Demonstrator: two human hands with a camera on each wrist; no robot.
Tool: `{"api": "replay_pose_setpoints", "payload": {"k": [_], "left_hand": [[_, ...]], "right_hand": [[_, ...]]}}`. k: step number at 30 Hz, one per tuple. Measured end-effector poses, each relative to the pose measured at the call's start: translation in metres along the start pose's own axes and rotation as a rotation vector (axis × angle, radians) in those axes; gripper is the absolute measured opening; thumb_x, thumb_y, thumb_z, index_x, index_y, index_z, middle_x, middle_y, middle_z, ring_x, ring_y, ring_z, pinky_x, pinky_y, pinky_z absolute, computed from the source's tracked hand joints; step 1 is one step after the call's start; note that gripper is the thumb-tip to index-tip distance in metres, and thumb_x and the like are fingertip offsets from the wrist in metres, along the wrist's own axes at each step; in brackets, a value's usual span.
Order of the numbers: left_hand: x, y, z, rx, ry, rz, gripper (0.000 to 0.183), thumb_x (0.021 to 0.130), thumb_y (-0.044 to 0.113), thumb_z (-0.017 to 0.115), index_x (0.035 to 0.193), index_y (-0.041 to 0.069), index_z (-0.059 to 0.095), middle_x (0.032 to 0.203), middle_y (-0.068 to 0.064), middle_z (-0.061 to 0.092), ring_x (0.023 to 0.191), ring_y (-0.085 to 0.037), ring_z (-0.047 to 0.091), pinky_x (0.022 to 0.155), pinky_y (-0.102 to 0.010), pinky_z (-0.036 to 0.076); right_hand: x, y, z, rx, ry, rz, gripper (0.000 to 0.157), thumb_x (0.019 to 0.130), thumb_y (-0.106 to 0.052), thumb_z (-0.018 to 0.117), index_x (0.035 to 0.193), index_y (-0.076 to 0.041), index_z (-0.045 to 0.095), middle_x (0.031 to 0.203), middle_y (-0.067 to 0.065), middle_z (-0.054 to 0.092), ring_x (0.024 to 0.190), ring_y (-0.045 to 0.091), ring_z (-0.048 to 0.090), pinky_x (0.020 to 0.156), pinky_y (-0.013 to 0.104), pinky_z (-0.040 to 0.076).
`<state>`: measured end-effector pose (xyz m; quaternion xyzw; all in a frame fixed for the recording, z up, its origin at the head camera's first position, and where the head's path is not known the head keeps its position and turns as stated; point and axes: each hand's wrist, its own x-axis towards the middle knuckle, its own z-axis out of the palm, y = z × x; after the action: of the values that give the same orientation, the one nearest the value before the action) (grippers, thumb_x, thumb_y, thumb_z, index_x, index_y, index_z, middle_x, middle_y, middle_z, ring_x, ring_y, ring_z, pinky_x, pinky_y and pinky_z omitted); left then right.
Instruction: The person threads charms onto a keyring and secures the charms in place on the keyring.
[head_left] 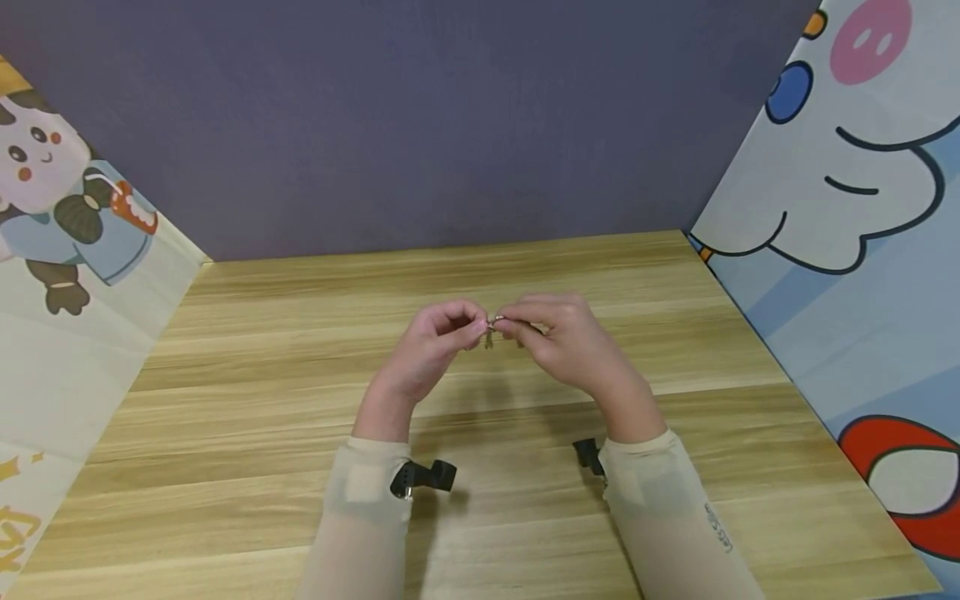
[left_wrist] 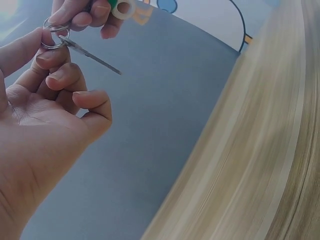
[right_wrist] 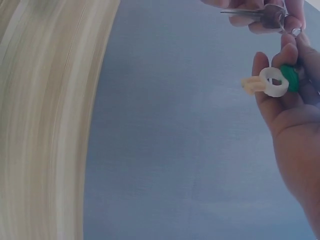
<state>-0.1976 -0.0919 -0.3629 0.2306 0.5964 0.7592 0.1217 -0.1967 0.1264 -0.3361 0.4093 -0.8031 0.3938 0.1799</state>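
Metal key rings (left_wrist: 52, 47) are held between the two hands above the wooden table. With thumb and index finger, the left hand (head_left: 435, 346) pinches them from the left; its other fingers are loosely curled. A flat metal key (left_wrist: 95, 59) hangs from the rings beside the left fingers. From the other side, the right hand (head_left: 566, 342) pinches the rings between thumb and index finger. In the right wrist view, a small keychain charm (right_wrist: 289, 78), green, white and pale orange, lies against the right hand's curled fingers. Fingertips hide part of the rings.
Below the hands is a wood-grain table (head_left: 255, 400). A dark blue-grey panel (head_left: 450, 125) stands at its back edge. Cartoon-printed panels flank it on the left (head_left: 97, 333) and right (head_left: 795, 333). Black camera mounts (head_left: 431, 476) are on both wrists over pale sleeves.
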Motion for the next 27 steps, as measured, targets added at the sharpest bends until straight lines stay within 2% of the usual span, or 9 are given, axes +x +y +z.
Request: {"api": "replay_pose_setpoints", "payload": {"k": [13, 20, 23, 27], "left_hand": [[-0.0021, -0.0023, -0.0008, -0.016, -0.015, 0.069, 0.030, 0.102, -0.005, 0.050, 0.090, 0.017, 0.067, 0.088, 0.006, 0.061, 0.086, -0.014, 0.052, 0.084, -0.027, 0.046], [-0.0036, -0.0060, -0.0055, -0.027, -0.084, 0.166, 0.031, 0.102, -0.007, 0.053, 0.091, 0.018, 0.069, 0.089, 0.007, 0.062, 0.086, -0.012, 0.054, 0.083, -0.025, 0.048], [-0.0037, -0.0080, -0.0070, -0.023, -0.127, 0.219, 0.021, 0.103, 0.001, 0.061, 0.093, 0.017, 0.070, 0.090, 0.006, 0.062, 0.086, -0.012, 0.055, 0.084, -0.025, 0.048], [-0.0038, -0.0085, -0.0079, -0.014, -0.165, 0.259, 0.007, 0.101, 0.020, 0.071, 0.095, 0.019, 0.072, 0.092, 0.007, 0.063, 0.088, -0.012, 0.053, 0.084, -0.026, 0.046]], "right_hand": [[-0.0023, -0.0007, 0.0020, 0.029, 0.031, 0.041, 0.009, 0.096, 0.000, 0.075, 0.099, -0.004, 0.082, 0.084, 0.003, 0.078, 0.071, 0.010, 0.067, 0.067, 0.026, 0.057], [-0.0048, 0.0002, 0.0029, 0.056, 0.037, 0.049, 0.010, 0.096, 0.002, 0.075, 0.099, -0.003, 0.082, 0.084, 0.004, 0.078, 0.071, 0.011, 0.067, 0.067, 0.025, 0.057], [-0.0057, -0.0013, 0.0028, 0.063, 0.023, 0.075, 0.010, 0.097, 0.001, 0.074, 0.100, -0.004, 0.082, 0.085, 0.004, 0.078, 0.072, 0.011, 0.067, 0.067, 0.026, 0.057], [-0.0064, -0.0033, 0.0022, 0.069, -0.005, 0.118, 0.011, 0.099, -0.002, 0.073, 0.102, -0.005, 0.082, 0.087, 0.004, 0.079, 0.073, 0.011, 0.068, 0.066, 0.026, 0.056]]}}
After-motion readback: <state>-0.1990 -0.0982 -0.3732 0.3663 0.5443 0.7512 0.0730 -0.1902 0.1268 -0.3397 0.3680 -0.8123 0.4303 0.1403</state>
